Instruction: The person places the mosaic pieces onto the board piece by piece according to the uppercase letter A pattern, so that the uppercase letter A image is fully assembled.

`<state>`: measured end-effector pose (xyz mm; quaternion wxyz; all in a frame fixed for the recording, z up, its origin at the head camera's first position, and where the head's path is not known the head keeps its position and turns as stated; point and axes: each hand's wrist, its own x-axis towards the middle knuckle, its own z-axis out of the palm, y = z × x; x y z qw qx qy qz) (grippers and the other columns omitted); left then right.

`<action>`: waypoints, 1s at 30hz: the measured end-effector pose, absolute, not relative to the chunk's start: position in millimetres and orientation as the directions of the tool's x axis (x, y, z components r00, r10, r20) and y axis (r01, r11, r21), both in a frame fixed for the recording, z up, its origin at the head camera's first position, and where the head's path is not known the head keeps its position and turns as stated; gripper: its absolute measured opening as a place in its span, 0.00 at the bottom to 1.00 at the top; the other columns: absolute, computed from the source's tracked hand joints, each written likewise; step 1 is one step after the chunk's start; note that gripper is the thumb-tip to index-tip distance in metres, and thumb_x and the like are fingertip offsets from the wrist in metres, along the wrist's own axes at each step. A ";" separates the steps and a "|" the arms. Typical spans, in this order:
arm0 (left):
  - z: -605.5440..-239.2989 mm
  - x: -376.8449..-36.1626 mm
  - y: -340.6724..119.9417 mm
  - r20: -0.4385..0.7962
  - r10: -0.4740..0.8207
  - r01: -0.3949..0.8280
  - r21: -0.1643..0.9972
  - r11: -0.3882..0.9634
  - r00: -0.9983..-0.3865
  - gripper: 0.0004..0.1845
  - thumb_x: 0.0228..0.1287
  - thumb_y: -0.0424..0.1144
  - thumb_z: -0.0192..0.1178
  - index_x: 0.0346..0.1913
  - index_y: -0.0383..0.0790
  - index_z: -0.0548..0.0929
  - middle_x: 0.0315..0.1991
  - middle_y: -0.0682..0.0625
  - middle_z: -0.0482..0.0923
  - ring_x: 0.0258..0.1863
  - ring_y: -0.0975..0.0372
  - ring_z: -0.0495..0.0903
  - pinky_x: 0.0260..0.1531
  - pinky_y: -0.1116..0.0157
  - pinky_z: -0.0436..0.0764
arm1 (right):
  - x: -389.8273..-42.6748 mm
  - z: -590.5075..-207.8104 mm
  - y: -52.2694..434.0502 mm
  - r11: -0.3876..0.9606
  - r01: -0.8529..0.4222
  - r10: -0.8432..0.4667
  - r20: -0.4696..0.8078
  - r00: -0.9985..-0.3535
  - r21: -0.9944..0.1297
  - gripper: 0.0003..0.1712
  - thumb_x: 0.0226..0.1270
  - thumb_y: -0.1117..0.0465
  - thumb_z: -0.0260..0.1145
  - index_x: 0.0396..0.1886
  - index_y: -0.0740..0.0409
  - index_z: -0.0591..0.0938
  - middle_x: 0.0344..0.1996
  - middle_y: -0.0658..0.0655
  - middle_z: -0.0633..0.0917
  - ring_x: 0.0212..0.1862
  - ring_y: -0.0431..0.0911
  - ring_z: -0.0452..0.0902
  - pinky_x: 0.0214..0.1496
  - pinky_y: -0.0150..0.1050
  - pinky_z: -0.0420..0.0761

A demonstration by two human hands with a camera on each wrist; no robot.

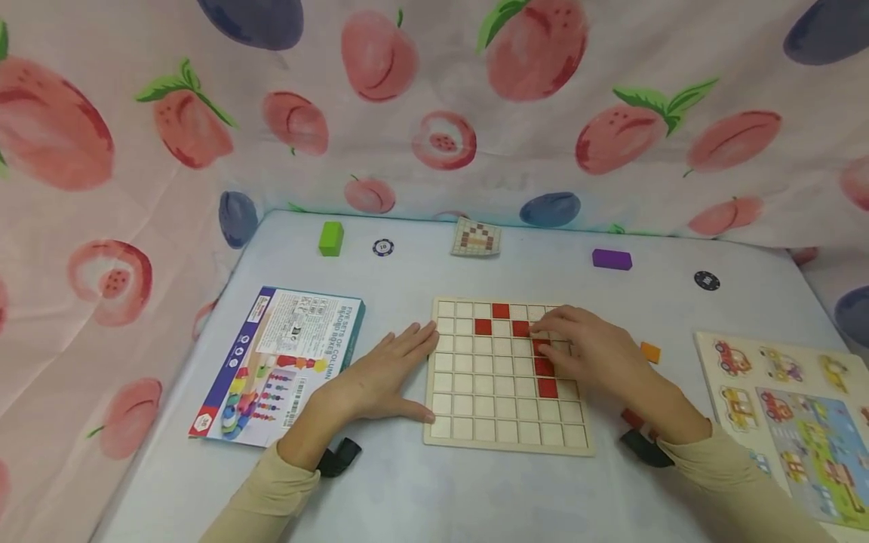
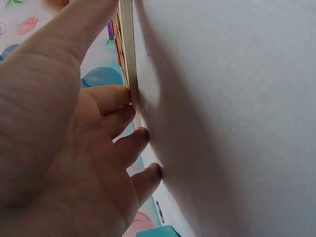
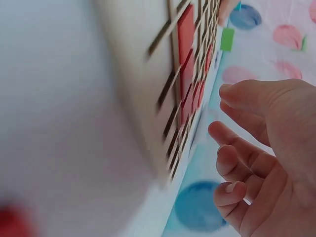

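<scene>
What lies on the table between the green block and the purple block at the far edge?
In the head view, between the green rectangular block and the purple rectangular block lie a dark round poker chip and a small square pattern card.

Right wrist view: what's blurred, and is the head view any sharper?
Right wrist view: near edge of the grid board and a red blob bottom left are out of focus; right hand fairly sharp. Head view: evenly lit, sharp, soft shadows beside the left hand.
</scene>
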<state>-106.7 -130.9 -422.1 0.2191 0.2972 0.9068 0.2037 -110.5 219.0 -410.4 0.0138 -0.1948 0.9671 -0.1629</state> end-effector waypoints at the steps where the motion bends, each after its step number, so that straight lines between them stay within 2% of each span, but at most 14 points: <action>1: -422.1 -106.5 -131.4 -0.277 0.628 0.449 0.501 0.740 -0.727 0.64 0.56 0.61 0.79 0.87 0.41 0.52 0.90 0.50 0.41 0.90 0.52 0.41 0.89 0.44 0.48 | -107.1 -410.8 225.3 0.875 -0.362 -0.370 0.038 -0.928 -0.321 0.15 0.72 0.54 0.73 0.56 0.45 0.90 0.59 0.55 0.88 0.62 0.55 0.85 0.53 0.56 0.90; 9: -424.6 -105.5 -134.7 -0.274 0.630 0.451 0.501 0.738 -0.726 0.64 0.57 0.61 0.79 0.87 0.40 0.52 0.90 0.49 0.41 0.90 0.51 0.41 0.89 0.43 0.48 | -77.0 -420.8 267.5 0.897 -0.318 -0.324 0.032 -0.945 -0.308 0.16 0.70 0.52 0.75 0.55 0.44 0.90 0.55 0.54 0.88 0.57 0.55 0.87 0.53 0.59 0.89; 14: -424.1 -106.7 -135.6 -0.267 0.629 0.452 0.501 0.738 -0.730 0.65 0.57 0.61 0.79 0.87 0.40 0.52 0.90 0.48 0.41 0.90 0.51 0.41 0.88 0.43 0.48 | -63.4 -421.5 290.8 0.912 -0.281 -0.303 -0.027 -0.953 -0.299 0.19 0.68 0.46 0.77 0.57 0.39 0.88 0.56 0.51 0.86 0.50 0.47 0.82 0.46 0.47 0.87; 15: -423.8 -107.1 -135.7 -0.266 0.629 0.452 0.503 0.737 -0.730 0.65 0.57 0.60 0.79 0.87 0.40 0.52 0.90 0.48 0.41 0.90 0.51 0.41 0.88 0.43 0.48 | -61.0 -421.2 295.3 0.914 -0.274 -0.298 -0.037 -0.954 -0.300 0.21 0.66 0.44 0.78 0.57 0.38 0.88 0.56 0.52 0.86 0.51 0.48 0.82 0.46 0.47 0.87; 17: -423.2 -107.4 -135.9 -0.263 0.632 0.453 0.506 0.734 -0.729 0.64 0.57 0.60 0.79 0.87 0.40 0.52 0.90 0.48 0.41 0.90 0.50 0.41 0.88 0.43 0.48 | -56.5 -420.8 303.1 0.918 -0.258 -0.290 -0.067 -0.955 -0.300 0.23 0.64 0.40 0.79 0.56 0.37 0.87 0.55 0.51 0.86 0.48 0.46 0.81 0.44 0.43 0.85; 21: -422.5 -107.9 -134.9 -0.259 0.638 0.456 0.513 0.727 -0.726 0.64 0.57 0.60 0.79 0.87 0.40 0.51 0.90 0.48 0.41 0.90 0.50 0.41 0.88 0.43 0.48 | -47.6 -420.7 314.9 0.927 -0.221 -0.267 -0.116 -0.957 -0.304 0.28 0.57 0.34 0.81 0.54 0.38 0.87 0.55 0.53 0.87 0.50 0.48 0.83 0.48 0.48 0.87; 24: -422.6 -107.8 -134.1 -0.258 0.639 0.460 0.511 0.727 -0.725 0.64 0.57 0.60 0.79 0.87 0.40 0.51 0.90 0.48 0.41 0.90 0.51 0.41 0.88 0.43 0.48 | -43.1 -421.7 320.3 0.935 -0.196 -0.248 -0.147 -0.958 -0.296 0.29 0.56 0.32 0.81 0.53 0.38 0.88 0.56 0.54 0.87 0.48 0.45 0.81 0.47 0.45 0.87; 26: -422.5 -107.8 -133.5 -0.260 0.640 0.462 0.508 0.728 -0.723 0.64 0.57 0.61 0.78 0.87 0.40 0.51 0.90 0.48 0.41 0.90 0.51 0.41 0.88 0.42 0.48 | -41.1 -422.9 322.9 0.939 -0.193 -0.242 -0.146 -0.959 -0.286 0.26 0.58 0.34 0.80 0.52 0.38 0.88 0.53 0.53 0.87 0.45 0.42 0.80 0.43 0.40 0.85; 30: -422.0 -107.6 -132.9 -0.266 0.643 0.464 0.506 0.727 -0.718 0.64 0.58 0.60 0.78 0.87 0.40 0.51 0.90 0.49 0.40 0.90 0.51 0.40 0.88 0.42 0.48 | -39.4 -425.3 329.0 0.940 -0.203 -0.247 -0.137 -0.959 -0.273 0.18 0.62 0.46 0.81 0.51 0.39 0.88 0.47 0.48 0.85 0.39 0.36 0.74 0.34 0.31 0.78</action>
